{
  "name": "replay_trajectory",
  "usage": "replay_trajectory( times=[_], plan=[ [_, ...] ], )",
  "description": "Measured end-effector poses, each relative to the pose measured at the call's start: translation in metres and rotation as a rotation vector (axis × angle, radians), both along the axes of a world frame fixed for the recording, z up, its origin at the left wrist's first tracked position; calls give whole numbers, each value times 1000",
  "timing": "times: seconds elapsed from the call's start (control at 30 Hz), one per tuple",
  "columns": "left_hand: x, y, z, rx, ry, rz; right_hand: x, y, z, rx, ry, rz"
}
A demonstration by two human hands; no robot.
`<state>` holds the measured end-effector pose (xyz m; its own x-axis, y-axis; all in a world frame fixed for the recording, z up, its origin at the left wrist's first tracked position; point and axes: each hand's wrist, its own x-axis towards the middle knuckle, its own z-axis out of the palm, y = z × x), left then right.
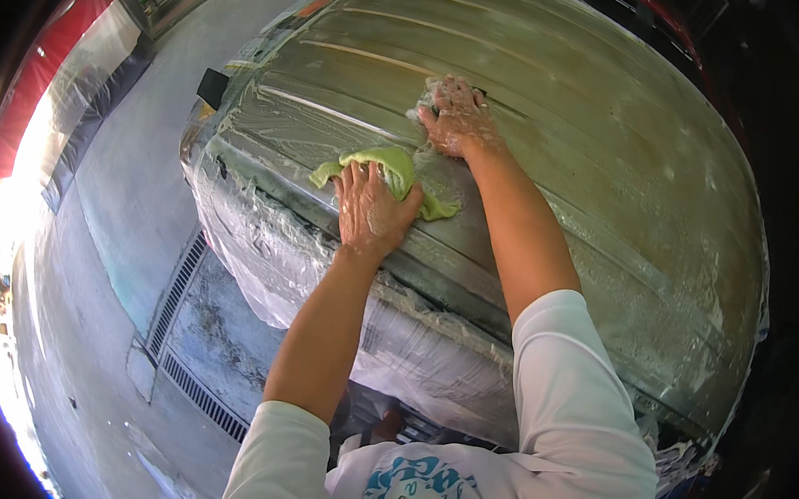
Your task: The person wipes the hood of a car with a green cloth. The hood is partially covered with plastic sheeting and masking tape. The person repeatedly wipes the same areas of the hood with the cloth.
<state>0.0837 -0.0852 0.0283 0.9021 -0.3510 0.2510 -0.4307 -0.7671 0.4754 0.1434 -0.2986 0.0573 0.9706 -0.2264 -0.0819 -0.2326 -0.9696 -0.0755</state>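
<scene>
In the head view, a light green cloth is laid on the wet, ribbed roof of a vehicle, near its left edge. The cloth is covered by the left hand, its fingers pressed down; whether it is gripped cannot be told. The right hand is set palm down farther along the roof, fingers bent and coated in suds; what is held under it cannot be told. The vehicle's near side is streaked with white foam, and a dark flat piece is seen jutting out at its left. The grey floor is crossed by slotted drain grates. At far left, a red, white and dark sheet is hung.
</scene>
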Motion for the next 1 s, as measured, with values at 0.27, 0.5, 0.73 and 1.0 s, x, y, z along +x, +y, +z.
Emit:
replay_trajectory(
  times=[0.27,0.5,0.73,1.0],
  plan=[
    [19,10,-6,13,-98,44,-244,-145,17,85,13,-309],
    [15,7,-6,-14,-28,25,-231,-153,-12,-81,-47,-189],
    [10,7,11,-80,14,-56,100,-17,-22,-117,-66,158],
    [10,24,6,-134,68,0,-44,-82,-48,158,-81,193]
  ],
)
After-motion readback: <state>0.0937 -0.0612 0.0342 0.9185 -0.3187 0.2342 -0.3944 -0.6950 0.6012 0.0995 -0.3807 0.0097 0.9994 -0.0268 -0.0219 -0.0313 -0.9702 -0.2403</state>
